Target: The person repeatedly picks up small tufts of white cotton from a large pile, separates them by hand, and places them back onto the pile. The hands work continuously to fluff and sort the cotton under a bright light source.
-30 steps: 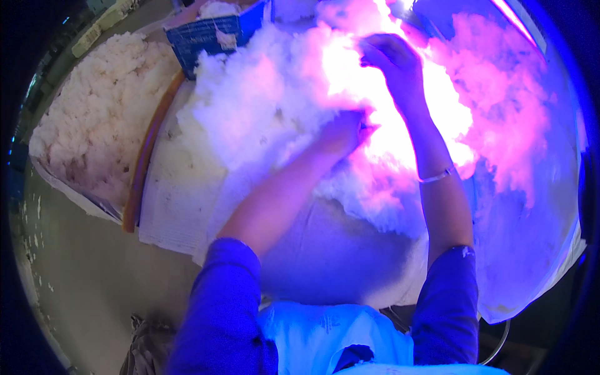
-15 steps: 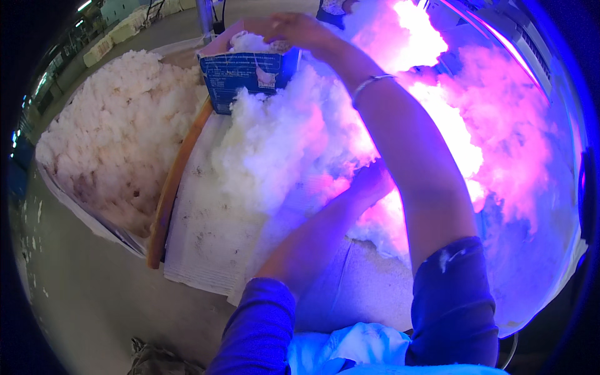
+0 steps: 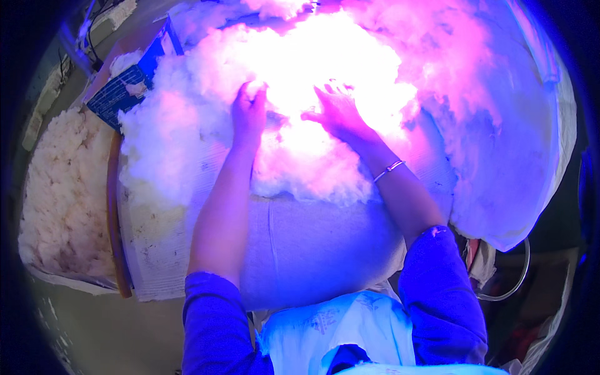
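Observation:
Fluffy white cotton point(image 3: 319, 162) lies heaped in front of me, glowing pink and violet under a very bright light. My left hand point(image 3: 249, 115) is at the left side of the brightest patch, its fingers bent together around a bit of cotton at their tips. My right hand point(image 3: 340, 114) rests against the cotton to the right, with thumb and fingers apart and nothing gripped. Glare washes out part of the fingertips. A strip of cotton lies between and in front of both hands.
A blue cardboard box point(image 3: 128, 94) with cotton inside stands at the far left. Below it, a large pile of duller cotton point(image 3: 65, 200) sits behind a wooden bar point(image 3: 114, 219). A pale padded surface point(image 3: 319, 244) lies nearest me, and a pale sheet point(image 3: 512, 187) at the right.
My right hand has left the blue box and come down to the cotton. The left hand now shows clearly beside it. The view has swung right, so the box appears farther left.

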The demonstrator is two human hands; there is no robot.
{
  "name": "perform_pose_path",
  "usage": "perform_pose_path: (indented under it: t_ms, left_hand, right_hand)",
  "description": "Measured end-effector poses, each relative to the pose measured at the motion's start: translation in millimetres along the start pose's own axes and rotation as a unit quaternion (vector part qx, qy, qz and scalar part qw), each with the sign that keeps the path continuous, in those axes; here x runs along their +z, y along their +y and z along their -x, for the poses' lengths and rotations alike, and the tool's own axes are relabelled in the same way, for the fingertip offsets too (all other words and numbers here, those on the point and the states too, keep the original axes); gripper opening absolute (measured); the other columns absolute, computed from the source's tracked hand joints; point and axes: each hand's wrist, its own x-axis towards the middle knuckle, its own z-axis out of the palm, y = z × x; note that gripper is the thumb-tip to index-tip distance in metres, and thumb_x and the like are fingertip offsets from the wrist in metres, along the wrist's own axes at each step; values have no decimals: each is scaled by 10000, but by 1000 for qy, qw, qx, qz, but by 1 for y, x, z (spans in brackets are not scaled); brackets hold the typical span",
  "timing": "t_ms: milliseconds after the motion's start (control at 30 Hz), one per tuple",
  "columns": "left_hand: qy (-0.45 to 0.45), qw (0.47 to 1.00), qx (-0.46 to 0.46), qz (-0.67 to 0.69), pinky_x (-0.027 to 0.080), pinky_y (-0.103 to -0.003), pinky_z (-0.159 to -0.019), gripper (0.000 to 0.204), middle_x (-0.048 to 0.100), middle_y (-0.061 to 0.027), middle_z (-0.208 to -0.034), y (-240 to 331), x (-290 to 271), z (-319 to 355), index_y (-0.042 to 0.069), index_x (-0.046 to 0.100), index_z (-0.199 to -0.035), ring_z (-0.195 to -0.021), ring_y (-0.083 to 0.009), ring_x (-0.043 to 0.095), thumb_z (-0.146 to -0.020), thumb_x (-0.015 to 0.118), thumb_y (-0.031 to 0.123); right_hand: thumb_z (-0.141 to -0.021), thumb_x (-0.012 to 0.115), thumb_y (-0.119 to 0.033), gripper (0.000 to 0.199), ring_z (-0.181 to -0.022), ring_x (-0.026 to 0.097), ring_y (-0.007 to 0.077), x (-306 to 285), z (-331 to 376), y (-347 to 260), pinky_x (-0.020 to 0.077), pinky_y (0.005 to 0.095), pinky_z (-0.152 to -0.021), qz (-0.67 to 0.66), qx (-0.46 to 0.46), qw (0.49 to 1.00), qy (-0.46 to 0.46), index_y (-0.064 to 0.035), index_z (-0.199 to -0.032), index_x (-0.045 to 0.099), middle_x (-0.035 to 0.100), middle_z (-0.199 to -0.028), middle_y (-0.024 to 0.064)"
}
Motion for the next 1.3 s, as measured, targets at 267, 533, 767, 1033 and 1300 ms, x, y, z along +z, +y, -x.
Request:
perform_pose_path:
  t_ms: [267, 533, 767, 1033, 1300]
  left_hand:
    - [-1, 995, -37, 91, 441, -217, -700, 296, 572, 3, -902, 11, -9, 10, 43, 589, -1110, -821, -70, 523, -933, 546, 276]
    - [-1, 958, -122, 258, 483, -265, -744, 342, 584, -4, -973, 25, -15, 11, 43, 587, -1114, -901, -97, 553, -886, 630, 294]
    - [-135, 979, -84, 125, 446, -211, -713, 181, 610, 25, -861, 25, -9, 26, 80, 651, -935, -791, -67, 550, -795, 732, 162]
    - [26, 965, -128, 227, 482, -291, -819, 296, 573, -26, -983, 29, -28, 16, 28, 581, -1039, -890, -123, 561, -817, 698, 185]
    - [-157, 985, 68, -22, 443, -287, -911, 524, 547, -84, -1156, 29, -7, 32, 17, 513, -1197, -1072, -134, 520, -751, 759, 137]
  right_hand:
    - [-715, 745, -351, 562, -1041, 570, 357, 27, 20, 84, 423, 470, -937, -31, -55, 978, 201, -20, -1138, 579, 617, -1067, 179]
    - [-734, 735, -333, 661, -1212, 471, 303, -25, 11, 75, 355, 400, -1033, -263, 217, 940, 7, -31, -1277, 508, 520, -1273, 203]
    - [-790, 701, -419, 682, -1154, 519, 271, -38, 14, -11, 419, 389, -984, -343, -60, 938, -12, -68, -1320, 455, 521, -1282, 157]
    - [-878, 619, -252, 232, -467, 464, 60, -26, 5, 54, 360, 194, -382, -609, 289, 738, 42, -25, -854, 574, 527, -612, 9]
    - [-895, 600, -299, 247, -544, 500, 53, -25, 14, 25, 397, 196, -456, -710, 172, 683, 15, -63, -849, 541, 553, -695, -1]
